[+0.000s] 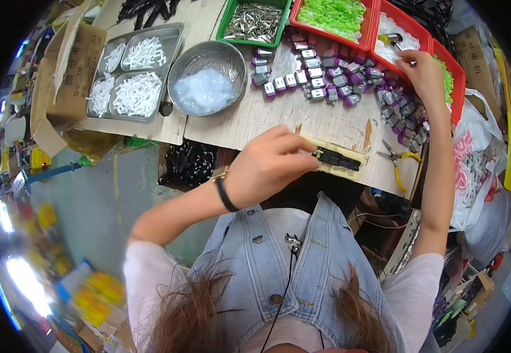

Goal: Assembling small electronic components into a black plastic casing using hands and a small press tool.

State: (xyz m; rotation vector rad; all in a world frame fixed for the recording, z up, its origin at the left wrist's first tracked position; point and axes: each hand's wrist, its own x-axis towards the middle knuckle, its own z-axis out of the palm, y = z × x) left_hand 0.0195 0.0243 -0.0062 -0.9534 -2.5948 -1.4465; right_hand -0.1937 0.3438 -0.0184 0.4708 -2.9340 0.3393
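My left hand [269, 165] rests on the near edge of the worn wooden bench, fingers pinched on the left end of a small black part with a green tip [336, 159] that lies on a pale yellow block [358, 171]. My right hand [421, 72] reaches far across to the red tray of white pieces [421, 35], fingertips closed by a small metal piece [392, 39] at its edge; whether it holds it I cannot tell. Between the hands lie several purple-and-silver parts [317, 73].
Far side: a green tray of metal clips [254, 22], a red tray of green bits [333, 15], a steel bowl of clear pieces [205, 67], a divided steel tray of white parts [135, 73]. Yellow-handled pliers [398, 162] lie right. A cardboard box [70, 65] stands left.
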